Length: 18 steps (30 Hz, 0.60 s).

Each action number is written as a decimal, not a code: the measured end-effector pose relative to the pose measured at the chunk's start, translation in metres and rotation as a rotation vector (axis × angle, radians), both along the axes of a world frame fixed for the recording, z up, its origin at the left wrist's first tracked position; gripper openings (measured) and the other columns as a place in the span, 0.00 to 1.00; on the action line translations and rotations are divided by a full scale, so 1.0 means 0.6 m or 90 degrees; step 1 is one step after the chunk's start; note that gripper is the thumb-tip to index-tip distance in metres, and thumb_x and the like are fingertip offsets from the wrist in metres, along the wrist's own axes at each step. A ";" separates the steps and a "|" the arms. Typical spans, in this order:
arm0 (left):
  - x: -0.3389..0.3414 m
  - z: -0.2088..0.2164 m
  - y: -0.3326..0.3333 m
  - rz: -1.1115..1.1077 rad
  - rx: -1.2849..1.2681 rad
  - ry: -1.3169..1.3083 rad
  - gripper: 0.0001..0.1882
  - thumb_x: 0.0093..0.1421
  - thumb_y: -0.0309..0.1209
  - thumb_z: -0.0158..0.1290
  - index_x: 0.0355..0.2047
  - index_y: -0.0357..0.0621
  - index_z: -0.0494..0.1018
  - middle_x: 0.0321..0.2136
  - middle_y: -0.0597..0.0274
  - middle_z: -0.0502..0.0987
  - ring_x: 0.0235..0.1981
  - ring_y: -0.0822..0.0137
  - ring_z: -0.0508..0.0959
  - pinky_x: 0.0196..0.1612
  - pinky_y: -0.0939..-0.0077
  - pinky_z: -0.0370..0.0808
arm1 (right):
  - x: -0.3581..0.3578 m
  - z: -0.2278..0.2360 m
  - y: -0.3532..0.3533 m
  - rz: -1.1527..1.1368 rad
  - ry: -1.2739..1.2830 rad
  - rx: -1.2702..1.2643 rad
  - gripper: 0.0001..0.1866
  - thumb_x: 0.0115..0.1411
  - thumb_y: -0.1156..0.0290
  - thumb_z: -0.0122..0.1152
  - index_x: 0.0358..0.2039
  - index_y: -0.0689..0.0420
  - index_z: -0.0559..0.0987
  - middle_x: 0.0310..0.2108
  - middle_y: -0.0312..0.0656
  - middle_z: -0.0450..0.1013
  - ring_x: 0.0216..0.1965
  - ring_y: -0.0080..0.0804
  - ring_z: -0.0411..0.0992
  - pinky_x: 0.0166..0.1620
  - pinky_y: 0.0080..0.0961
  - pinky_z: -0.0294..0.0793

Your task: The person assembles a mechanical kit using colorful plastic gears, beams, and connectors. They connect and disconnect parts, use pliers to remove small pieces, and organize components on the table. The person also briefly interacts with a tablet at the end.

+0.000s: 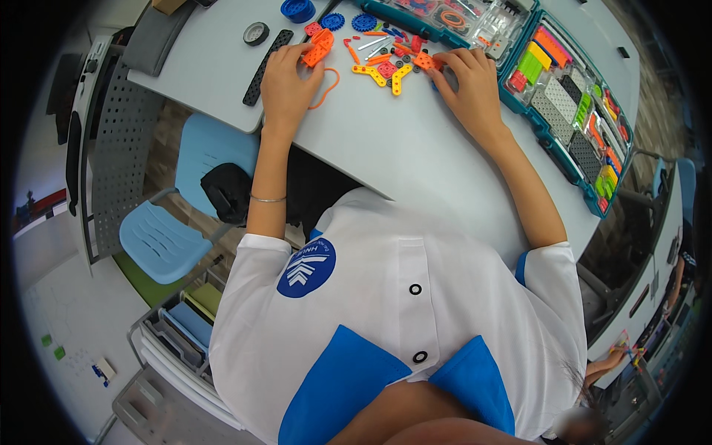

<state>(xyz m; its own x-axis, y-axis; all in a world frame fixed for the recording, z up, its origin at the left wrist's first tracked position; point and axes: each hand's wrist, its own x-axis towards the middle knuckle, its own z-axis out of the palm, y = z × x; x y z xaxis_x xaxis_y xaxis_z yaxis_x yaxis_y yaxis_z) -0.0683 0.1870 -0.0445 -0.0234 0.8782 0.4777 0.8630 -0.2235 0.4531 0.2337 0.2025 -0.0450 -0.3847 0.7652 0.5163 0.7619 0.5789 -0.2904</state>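
1. My left hand (pixel 291 83) is closed around an orange part (pixel 319 47) at its 1 o'clock.
2. My right hand (pixel 470 85) pinches an orange block (pixel 424 61) at its 10 o'clock.
3. From that hand: yellow brackets (pixel 400 78) at 9, teal case (pixel 542 132) at 3.
4. From my left: black bar (pixel 266 67) at 10.

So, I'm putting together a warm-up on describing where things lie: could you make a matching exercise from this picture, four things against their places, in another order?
Things
1. black strip with holes
2. chunky orange piece
3. teal case
4. yellow pieces

Places
A. lying open, to the right of the right hand
B. on the table, between the two hands
C. on the table, just left of the left hand
D. at the left hand's fingertips

Right pairs: 1-C, 2-D, 3-A, 4-B
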 end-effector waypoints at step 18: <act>-0.041 0.016 -0.037 0.041 -0.110 -0.057 0.18 0.52 0.35 0.65 0.43 0.43 0.81 0.39 0.59 0.80 0.44 0.63 0.77 0.46 0.70 0.74 | -0.022 -0.007 0.023 -0.085 -0.111 0.008 0.03 0.57 0.77 0.55 0.33 0.59 0.72 0.33 0.43 0.72 0.37 0.42 0.73 0.39 0.37 0.71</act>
